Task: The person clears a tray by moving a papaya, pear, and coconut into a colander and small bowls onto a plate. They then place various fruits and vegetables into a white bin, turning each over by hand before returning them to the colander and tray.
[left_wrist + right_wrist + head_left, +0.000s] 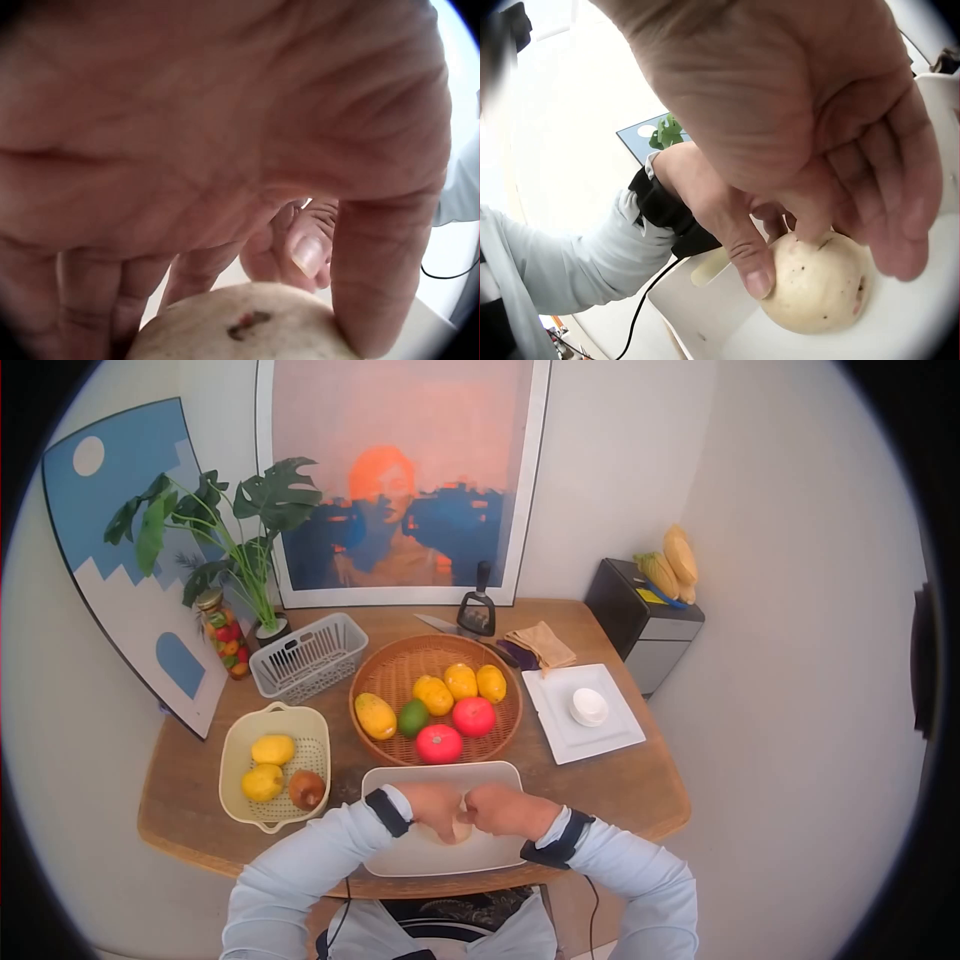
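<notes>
Pear, pale, firm and bruise-prone, sits clasped by my left hand and right hand, fingers curled round its flanks over the white tray.

Light-blue sleeves, black wrist straps

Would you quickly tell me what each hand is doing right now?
Left hand: fingers curled round the pale round fruit, gripping it over the white tray.
Right hand: gripping the same fruit.

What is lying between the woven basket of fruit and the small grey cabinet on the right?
A white square plate with a small white bowl lies between the basket and the cabinet, as the head view shows.
</notes>
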{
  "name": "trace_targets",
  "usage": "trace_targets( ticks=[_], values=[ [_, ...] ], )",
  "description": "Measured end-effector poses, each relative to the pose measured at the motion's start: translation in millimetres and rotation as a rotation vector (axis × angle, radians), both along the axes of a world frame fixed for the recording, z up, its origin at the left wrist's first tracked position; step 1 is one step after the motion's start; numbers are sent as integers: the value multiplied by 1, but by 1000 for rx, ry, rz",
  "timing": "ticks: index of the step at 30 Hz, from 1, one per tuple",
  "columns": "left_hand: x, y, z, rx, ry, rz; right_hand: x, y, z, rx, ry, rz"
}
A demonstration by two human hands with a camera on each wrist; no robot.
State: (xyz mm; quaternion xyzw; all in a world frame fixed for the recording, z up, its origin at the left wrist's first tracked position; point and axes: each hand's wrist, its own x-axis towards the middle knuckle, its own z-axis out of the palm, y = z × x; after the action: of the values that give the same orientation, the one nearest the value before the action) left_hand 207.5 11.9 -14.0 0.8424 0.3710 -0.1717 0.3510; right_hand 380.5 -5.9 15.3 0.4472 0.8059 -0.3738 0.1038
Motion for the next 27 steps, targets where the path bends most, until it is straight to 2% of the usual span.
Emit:
trace_targets(
  ticks=[1,2,4,5,8,10,14,16,19,20,22,25,26,27],
  values=[
    [0,0,7,-34,91,-4,3,-2,-10,147,38,46],
    [-2,1,5,4,33,-9,5,-3,-17,294,78,91],
    [-10,3,-1,81,-79,-15,5,-5,-23,310,178,102],
    [-10,3,-4,27,-125,50,4,-6,-23,320,228,109],
    [-7,-2,4,-79,-264,254,2,-3,-20,270,75,218],
    [-9,-8,16,-88,-353,396,5,-7,-20,331,101,174],
    [-7,4,-2,-303,-378,311,2,-17,-15,446,162,143],
    [-6,6,-8,-346,-412,261,1,-10,-32,423,165,117],
    [-7,-10,36,-162,-358,430,3,-6,-21,313,51,73],
    [-9,-9,27,-86,-420,366,5,-5,-15,263,-8,64],
    [-15,-3,-5,74,-538,240,10,-5,-19,320,57,138],
    [-12,3,-40,35,-553,164,10,-6,-26,360,163,235],
    [-7,-1,-25,-64,-470,280,10,-8,-27,365,198,263],
    [-1,-5,-8,-162,-383,394,9,-8,-26,311,127,208]
  ],
)
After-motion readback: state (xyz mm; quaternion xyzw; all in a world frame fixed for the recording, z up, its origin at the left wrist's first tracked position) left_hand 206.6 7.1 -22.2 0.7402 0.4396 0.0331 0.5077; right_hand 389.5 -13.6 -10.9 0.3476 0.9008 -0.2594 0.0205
